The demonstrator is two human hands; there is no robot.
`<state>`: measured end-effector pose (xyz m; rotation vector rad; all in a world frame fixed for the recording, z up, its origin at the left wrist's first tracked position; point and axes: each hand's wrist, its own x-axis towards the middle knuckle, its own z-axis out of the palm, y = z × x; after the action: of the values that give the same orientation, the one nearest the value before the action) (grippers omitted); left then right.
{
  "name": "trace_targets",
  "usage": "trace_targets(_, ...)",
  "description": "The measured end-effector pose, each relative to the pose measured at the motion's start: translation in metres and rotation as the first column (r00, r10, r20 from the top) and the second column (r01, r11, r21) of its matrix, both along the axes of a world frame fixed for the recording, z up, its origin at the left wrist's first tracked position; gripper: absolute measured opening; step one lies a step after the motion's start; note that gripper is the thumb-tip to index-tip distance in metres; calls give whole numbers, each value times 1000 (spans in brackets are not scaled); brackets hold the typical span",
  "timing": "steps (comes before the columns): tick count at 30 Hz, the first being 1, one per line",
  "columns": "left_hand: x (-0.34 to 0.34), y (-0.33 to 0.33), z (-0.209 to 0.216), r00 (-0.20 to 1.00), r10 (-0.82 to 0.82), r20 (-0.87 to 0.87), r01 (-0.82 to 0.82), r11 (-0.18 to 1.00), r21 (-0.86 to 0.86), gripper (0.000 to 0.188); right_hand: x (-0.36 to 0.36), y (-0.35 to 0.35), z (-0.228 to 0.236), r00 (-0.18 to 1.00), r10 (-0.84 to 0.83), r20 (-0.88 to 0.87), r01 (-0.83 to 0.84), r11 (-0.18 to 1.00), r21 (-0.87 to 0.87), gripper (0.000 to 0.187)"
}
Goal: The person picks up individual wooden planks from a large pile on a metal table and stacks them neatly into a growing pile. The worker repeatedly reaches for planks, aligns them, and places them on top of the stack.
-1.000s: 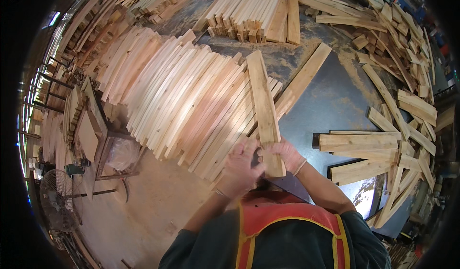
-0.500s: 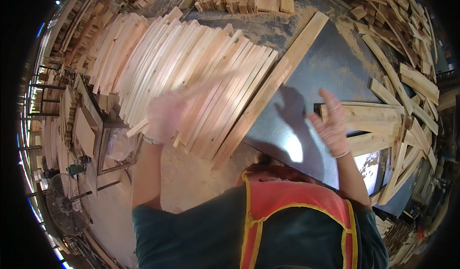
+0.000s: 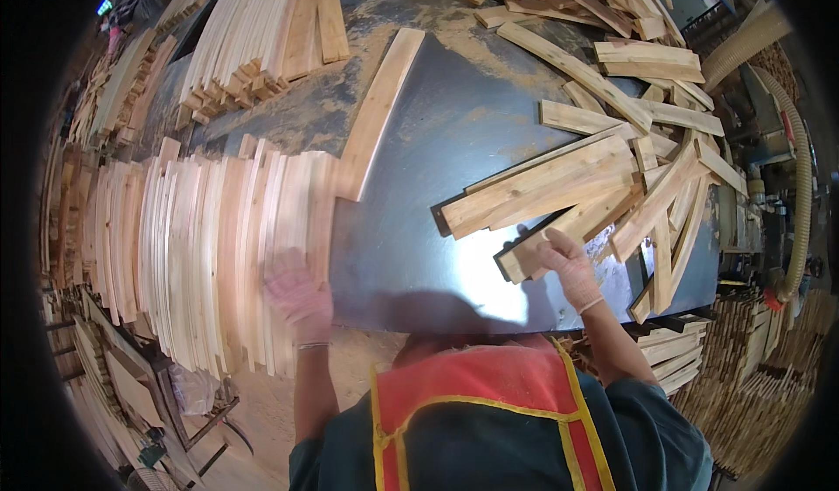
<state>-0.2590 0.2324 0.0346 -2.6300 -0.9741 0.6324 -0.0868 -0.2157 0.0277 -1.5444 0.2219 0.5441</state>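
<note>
Flat tan wooden board (image 3: 578,222): slants toward the dark surface's (image 3: 419,159) right edge.
Your right hand (image 3: 572,271): nearer, half-curled at its near end; hold unclear.
Your left hand (image 3: 299,295): blurred; grip unclear.

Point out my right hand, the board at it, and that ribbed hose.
Right hand (image 3: 572,271): head view, on the middle of the hand.
Board (image 3: 587,219): head view, on its upper face, beyond the fingers.
Ribbed hose (image 3: 801,189): head view, midway down its hanging length.

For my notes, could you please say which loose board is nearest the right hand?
The board jutting left from behind the right hand; that hand overlaps no other loose board.
</note>
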Motion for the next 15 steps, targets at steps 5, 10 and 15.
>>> trace_targets(5, 18, -9, -32, 962, -49, 270, 10, 989, 144, 100, 40, -92, 1, 915, -145, 377, 257, 929, -266, 54)
trace_targets(10, 182, -30, -11, 807, -304, 506, 371, 928, -34, 85, 92, -223, 6, 715, 164, 679, 638, 243, -731, 63)
trace_targets(15, 269, -3, -55, 828, -22, 561, 188, 953, -239, 87, 140, -264, -8, 939, 119, 323, 320, 38, -947, 85)
